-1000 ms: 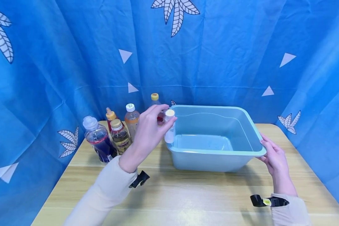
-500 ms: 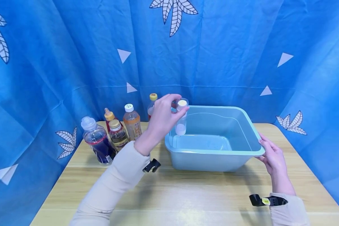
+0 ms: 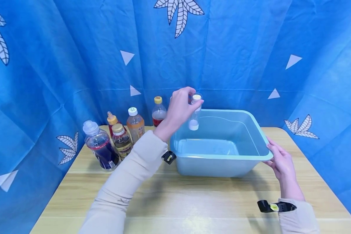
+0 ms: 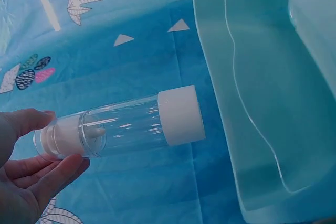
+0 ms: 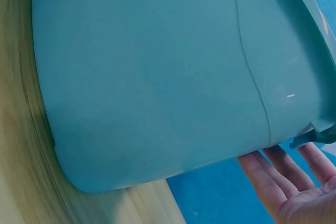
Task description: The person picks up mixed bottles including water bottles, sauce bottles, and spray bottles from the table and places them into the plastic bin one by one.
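Observation:
My left hand (image 3: 179, 105) pinches the top of a slim clear pump bottle (image 3: 194, 113) and holds it up at the back left corner of a pale blue plastic basin (image 3: 222, 166). In the left wrist view, the thumb and fingers grip the clear cap over the white pump, and the bottle's white base (image 4: 181, 115) points toward the basin wall (image 4: 210, 51). My right hand (image 3: 283, 162) holds the basin's right rim, thumb on top. The right wrist view shows its fingers (image 5: 265, 179) beneath the rim, along the outer wall.
Left of the basin stand several bottles: a dark purple one (image 3: 105, 154), a squat gold-capped one (image 3: 122, 143), a red squeeze bottle (image 3: 112, 120), an orange drink (image 3: 136, 125) and a yellow-capped one (image 3: 159, 113). A blue curtain (image 3: 237, 48) hangs behind the wooden table (image 3: 216, 208).
My left hand has moved right and farther back with the pump bottle, lifting it from beside the basin's left rim to over its back left corner. The right hand has stayed on the rim.

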`<state>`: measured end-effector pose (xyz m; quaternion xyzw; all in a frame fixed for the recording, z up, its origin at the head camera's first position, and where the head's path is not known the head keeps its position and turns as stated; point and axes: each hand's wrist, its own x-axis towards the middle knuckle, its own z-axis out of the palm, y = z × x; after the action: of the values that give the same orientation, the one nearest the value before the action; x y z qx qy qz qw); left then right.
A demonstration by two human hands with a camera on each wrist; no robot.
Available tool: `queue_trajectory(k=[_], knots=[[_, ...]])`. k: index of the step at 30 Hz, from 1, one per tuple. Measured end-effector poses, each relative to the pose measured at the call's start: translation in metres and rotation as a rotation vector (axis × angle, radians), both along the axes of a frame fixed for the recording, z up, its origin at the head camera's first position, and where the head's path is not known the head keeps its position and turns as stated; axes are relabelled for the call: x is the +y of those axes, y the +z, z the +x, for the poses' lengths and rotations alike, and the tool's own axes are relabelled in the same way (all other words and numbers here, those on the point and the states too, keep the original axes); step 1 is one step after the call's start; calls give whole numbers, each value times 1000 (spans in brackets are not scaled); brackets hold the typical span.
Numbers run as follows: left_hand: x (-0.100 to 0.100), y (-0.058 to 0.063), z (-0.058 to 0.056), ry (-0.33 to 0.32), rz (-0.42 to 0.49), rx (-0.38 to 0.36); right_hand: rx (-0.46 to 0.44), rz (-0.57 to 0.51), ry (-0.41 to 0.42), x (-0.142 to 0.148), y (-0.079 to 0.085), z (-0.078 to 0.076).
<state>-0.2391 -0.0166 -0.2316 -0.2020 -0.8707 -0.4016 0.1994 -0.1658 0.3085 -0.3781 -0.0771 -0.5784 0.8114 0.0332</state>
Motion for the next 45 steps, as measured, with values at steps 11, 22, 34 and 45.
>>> queue_trajectory(k=[11, 22, 34, 45], knots=[[19, -12, -31, 17, -3, -96, 13, 4, 10, 0, -2, 1], [35, -25, -60, -75, -25, -188, 24, -29, 17, 0, -1, 0], [52, -42, -81, -136, -10, -273, 14, -12, 8, 2, -1, 1], [69, -52, -87, -142, 13, -316, 27, -21, 1, 1, -3, 0]])
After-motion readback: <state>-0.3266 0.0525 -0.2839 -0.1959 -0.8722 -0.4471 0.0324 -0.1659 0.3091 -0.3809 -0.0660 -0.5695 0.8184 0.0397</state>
